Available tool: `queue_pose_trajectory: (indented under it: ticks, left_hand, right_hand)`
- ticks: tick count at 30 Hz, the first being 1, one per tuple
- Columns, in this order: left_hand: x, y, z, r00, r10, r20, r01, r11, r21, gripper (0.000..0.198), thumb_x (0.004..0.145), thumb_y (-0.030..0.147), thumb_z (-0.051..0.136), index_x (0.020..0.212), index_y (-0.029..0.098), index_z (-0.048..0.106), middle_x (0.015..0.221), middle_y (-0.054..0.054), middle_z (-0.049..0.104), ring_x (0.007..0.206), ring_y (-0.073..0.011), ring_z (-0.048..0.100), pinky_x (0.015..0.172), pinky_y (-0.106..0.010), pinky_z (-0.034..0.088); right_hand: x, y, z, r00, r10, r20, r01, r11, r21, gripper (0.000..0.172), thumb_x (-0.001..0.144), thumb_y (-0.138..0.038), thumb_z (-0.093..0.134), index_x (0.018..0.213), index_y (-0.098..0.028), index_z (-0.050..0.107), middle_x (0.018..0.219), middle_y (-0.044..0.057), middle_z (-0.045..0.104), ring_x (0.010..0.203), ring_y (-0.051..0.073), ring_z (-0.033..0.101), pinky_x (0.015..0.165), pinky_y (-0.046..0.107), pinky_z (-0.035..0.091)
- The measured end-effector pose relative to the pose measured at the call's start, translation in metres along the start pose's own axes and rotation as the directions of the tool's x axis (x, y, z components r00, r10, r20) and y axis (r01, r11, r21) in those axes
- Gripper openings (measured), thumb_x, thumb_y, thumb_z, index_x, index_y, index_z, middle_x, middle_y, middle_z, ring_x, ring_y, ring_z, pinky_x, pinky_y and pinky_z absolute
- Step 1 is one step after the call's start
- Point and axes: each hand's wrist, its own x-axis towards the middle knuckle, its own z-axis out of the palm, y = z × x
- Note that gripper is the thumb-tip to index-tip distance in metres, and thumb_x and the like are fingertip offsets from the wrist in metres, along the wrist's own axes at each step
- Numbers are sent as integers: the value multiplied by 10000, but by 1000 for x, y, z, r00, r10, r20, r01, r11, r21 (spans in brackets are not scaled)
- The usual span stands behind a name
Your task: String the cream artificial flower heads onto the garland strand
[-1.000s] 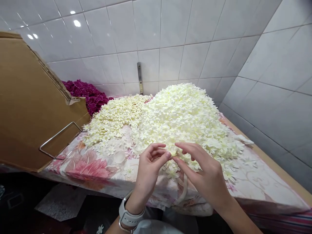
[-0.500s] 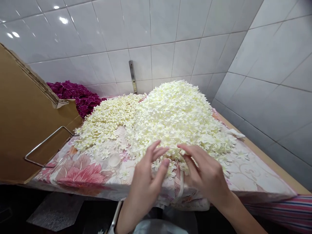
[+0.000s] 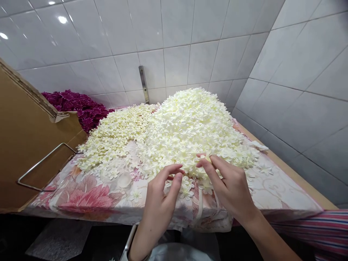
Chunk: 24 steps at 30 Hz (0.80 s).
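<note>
A tall heap of white artificial flowers (image 3: 195,119) lies in front of me on a floral tablecloth (image 3: 89,197). At its near edge, my right hand (image 3: 227,181) pinches a small white flower (image 3: 207,158) between thumb and fingers; part of the flower is hidden by the fingers. To the left, my left hand (image 3: 163,194) is held over the front of the heap with its fingers curved and a gap between thumb and fingertips. It holds nothing that I can see. A few single white flowers (image 3: 135,195) lie loose near the hands.
Left of the heap spreads a lower pile of smaller cream flowers (image 3: 119,127), with purple flowers (image 3: 81,107) behind it. A cardboard box (image 3: 35,145) with a metal wire handle (image 3: 40,166) stands at the left. Tiled walls (image 3: 176,65) close off the back and right.
My right hand's fingertips have risen slightly, and the flower shows more clearly between them. My left hand's fingers have curled closer to its thumb. The whole view has shifted a little.
</note>
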Motion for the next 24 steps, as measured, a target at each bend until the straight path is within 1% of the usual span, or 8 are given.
queue_pose_trajectory:
  ticks: [4, 6, 8, 11, 15, 18, 22, 24]
  left_hand:
    - [-1, -3, -1, 999, -35, -20, 35, 999, -25, 237, 881, 363, 459, 1015, 231, 603, 974, -37, 684, 908, -157, 619, 791, -243, 455]
    - [0, -4, -2, 998, -56, -17, 55, 998, -42, 234, 878, 361, 466, 1014, 231, 604, 979, -38, 681, 906, -154, 618, 795, -241, 454]
    - [2, -5, -1, 997, -70, -10, 69, 995, -74, 225, 874, 356, 477, 999, 228, 613, 967, -36, 679, 907, -152, 616, 802, -240, 455]
    - [8, -7, 0, 995, -98, 21, 100, 976, -191, 221, 857, 362, 505, 956, 215, 637, 917, -31, 677, 903, -155, 620, 797, -239, 470]
    - [25, -1, 0, 983, -138, 124, 179, 881, -437, 202, 812, 354, 575, 899, 191, 656, 910, -30, 682, 914, -169, 628, 798, -257, 504]
    - [43, 12, -3, 972, -109, 208, 202, 839, -505, 194, 784, 320, 614, 875, 159, 671, 888, -41, 689, 891, -180, 640, 831, -292, 509]
    - [66, 34, -8, 991, -30, 131, 96, 843, -530, 180, 758, 280, 639, 870, 146, 684, 871, -47, 695, 868, -185, 643, 807, -310, 524]
    - [77, 41, -11, 997, -2, 80, 43, 853, -520, 182, 741, 288, 657, 851, 148, 693, 836, -44, 700, 836, -176, 647, 797, -309, 525]
  right_hand:
    - [6, 3, -1, 995, 62, 83, -63, 998, 6, 247, 924, -194, 369, 1116, -131, 510, 888, 64, 659, 564, 103, 547, 516, 214, 405]
    - [9, 4, -1, 991, 84, 106, -85, 996, 7, 216, 926, -217, 382, 1060, -137, 531, 808, 34, 655, 472, 81, 487, 449, 205, 362]
    - [12, 3, -2, 990, 92, 111, -93, 996, -1, 189, 922, -248, 414, 835, -154, 553, 603, -19, 576, 406, 66, 415, 414, 200, 321]
    - [17, 3, 0, 989, 39, 145, -35, 999, -27, 298, 906, -278, 466, 631, -167, 490, 483, -40, 460, 409, 67, 399, 422, 205, 305]
    - [28, 5, 5, 968, -178, 176, 179, 984, 10, 153, 893, -205, 492, 820, -142, 611, 680, 27, 578, 625, 118, 520, 557, 224, 410]
    - [45, 7, 6, 921, -347, 179, 352, 936, 4, 231, 902, -150, 440, 1053, -134, 614, 809, 85, 565, 765, 165, 507, 615, 266, 448]
    - [74, 7, -1, 885, -427, 184, 432, 902, 14, 280, 904, -137, 408, 1140, -160, 558, 877, 96, 550, 819, 177, 512, 661, 307, 475]
    - [87, 6, -5, 900, -413, 138, 411, 910, 48, 238, 881, -145, 470, 1105, -180, 544, 898, 72, 575, 798, 158, 537, 682, 303, 480]
